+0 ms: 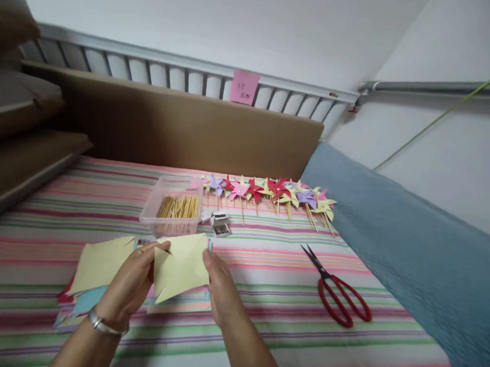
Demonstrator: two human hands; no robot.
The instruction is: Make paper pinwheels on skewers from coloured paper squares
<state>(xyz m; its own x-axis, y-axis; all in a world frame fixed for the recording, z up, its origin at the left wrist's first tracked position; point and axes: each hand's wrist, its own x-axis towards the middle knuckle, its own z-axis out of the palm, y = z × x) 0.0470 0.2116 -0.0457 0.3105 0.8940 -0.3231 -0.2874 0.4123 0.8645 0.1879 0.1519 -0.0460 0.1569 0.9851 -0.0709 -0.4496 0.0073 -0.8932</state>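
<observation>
Both my hands hold a pale yellow paper square (pixel 182 267) with cuts in from its corners, lifted a little above the striped cloth. My left hand (pixel 130 285), with a silver bracelet at the wrist, pinches the paper's left edge. My right hand (pixel 220 284) grips its right edge with closed fingers. Under and left of my left hand lies a stack of coloured paper squares (pixel 96 266), yellow on top. A clear plastic tub of wooden sticks (pixel 175 206) stands just beyond the paper.
A row of finished paper pinwheels (pixel 269 194) lies along the back of the striped cloth (pixel 265 261). Red-handled scissors (pixel 338 292) lie open to the right. A small stapler-like metal item (pixel 220 225) sits by the tub. Cardboard boards (pixel 182 125) stand behind, and a blue blanket (pixel 390 240) lies to the right.
</observation>
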